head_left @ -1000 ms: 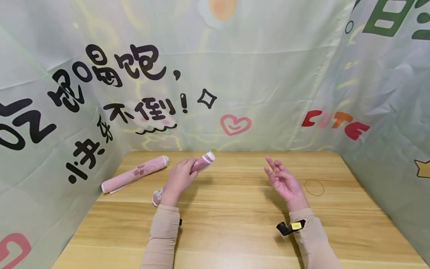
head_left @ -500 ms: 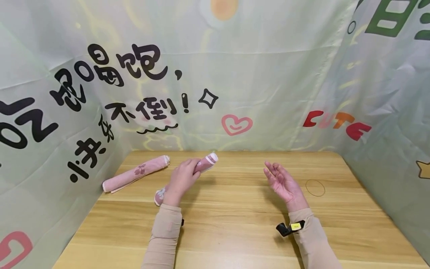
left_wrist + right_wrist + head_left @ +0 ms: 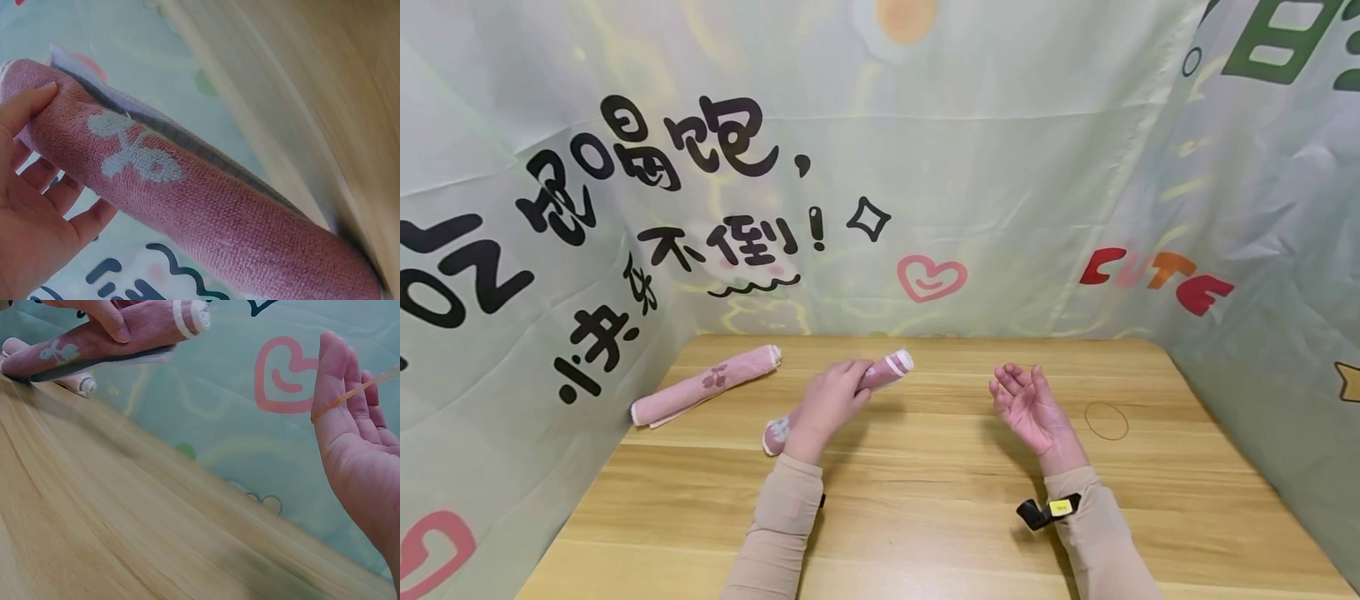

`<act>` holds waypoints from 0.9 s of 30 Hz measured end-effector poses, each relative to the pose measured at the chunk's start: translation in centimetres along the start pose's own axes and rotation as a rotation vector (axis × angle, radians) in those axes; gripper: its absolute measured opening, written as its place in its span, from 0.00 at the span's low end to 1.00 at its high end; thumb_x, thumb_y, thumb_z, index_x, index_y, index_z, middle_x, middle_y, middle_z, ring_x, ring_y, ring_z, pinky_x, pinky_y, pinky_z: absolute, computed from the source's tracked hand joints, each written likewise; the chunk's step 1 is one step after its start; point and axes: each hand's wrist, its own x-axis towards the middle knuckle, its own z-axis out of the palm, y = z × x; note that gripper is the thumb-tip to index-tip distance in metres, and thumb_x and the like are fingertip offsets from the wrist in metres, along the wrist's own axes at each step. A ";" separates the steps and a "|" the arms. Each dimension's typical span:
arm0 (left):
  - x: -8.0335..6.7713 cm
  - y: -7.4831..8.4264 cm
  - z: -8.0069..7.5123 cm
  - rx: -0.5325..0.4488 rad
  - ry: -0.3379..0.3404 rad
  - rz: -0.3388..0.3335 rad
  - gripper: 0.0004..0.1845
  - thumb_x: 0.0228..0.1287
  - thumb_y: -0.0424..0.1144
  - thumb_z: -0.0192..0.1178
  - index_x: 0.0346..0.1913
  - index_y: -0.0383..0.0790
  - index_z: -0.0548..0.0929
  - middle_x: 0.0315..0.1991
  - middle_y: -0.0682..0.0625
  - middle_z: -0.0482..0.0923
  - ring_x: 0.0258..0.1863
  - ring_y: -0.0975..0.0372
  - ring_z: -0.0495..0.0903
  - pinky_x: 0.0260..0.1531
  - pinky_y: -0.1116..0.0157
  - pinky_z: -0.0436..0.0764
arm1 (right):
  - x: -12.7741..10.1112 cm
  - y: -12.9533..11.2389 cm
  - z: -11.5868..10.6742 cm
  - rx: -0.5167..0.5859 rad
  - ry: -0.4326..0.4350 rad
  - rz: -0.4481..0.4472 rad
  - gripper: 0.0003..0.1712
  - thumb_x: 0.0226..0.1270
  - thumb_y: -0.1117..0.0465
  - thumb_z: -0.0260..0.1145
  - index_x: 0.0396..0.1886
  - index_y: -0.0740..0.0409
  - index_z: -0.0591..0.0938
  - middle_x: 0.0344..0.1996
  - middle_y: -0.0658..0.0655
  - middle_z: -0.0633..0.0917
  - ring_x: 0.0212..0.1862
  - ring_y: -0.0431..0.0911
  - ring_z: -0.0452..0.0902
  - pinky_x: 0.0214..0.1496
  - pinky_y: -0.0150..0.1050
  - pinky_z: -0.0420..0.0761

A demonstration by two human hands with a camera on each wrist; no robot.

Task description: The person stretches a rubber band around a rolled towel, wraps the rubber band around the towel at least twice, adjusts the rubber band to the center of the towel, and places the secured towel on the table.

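Note:
My left hand (image 3: 831,400) grips a rolled pink towel (image 3: 891,367) around its middle. The roll's far end, with a white stripe, is lifted; its near end (image 3: 775,433) rests on the wooden table (image 3: 925,500). In the left wrist view my fingers (image 3: 31,206) curl round the towel (image 3: 206,206), which bears a pale flower mark. My right hand (image 3: 1026,404) hovers palm up to the right of the roll, apart from it. A thin rubber band (image 3: 356,394) is stretched across the fingers (image 3: 356,437) of that hand. The same towel (image 3: 144,328) shows at the upper left of the right wrist view.
A second rolled pink towel (image 3: 703,387) lies at the table's back left. Another rubber band (image 3: 1106,420) lies flat on the table to the right of my right hand. Printed cloth walls (image 3: 1000,208) close in the table on three sides.
My left hand has carried the rolled towel to the right, toward my right hand. The right hand has sunk a little and its fingers have curled in slightly.

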 end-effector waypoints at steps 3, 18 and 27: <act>0.1 0.6 0.1 0.004 -0.002 0.025 0.19 0.60 0.40 0.67 0.54 0.43 0.81 0.48 0.45 0.85 0.43 0.50 0.85 0.38 0.50 0.84 | 0.0 0.1 -0.1 -0.019 -0.007 0.007 0.29 0.78 0.47 0.40 0.58 0.63 0.76 0.56 0.60 0.82 0.57 0.53 0.80 0.58 0.39 0.80; 0.2 2.4 0.8 0.028 -0.012 0.103 0.18 0.61 0.42 0.67 0.54 0.45 0.81 0.44 0.48 0.86 0.41 0.54 0.85 0.35 0.54 0.84 | 0.5 1.2 1.0 -0.338 0.140 0.085 0.21 0.80 0.53 0.36 0.62 0.47 0.71 0.56 0.52 0.75 0.58 0.50 0.77 0.55 0.38 0.80; 0.2 3.1 1.4 0.046 -0.002 0.130 0.18 0.62 0.43 0.65 0.54 0.47 0.81 0.44 0.50 0.85 0.41 0.56 0.85 0.35 0.56 0.84 | 0.9 2.4 1.0 -0.404 0.160 0.140 0.18 0.80 0.53 0.41 0.64 0.45 0.67 0.69 0.55 0.65 0.69 0.56 0.67 0.70 0.50 0.70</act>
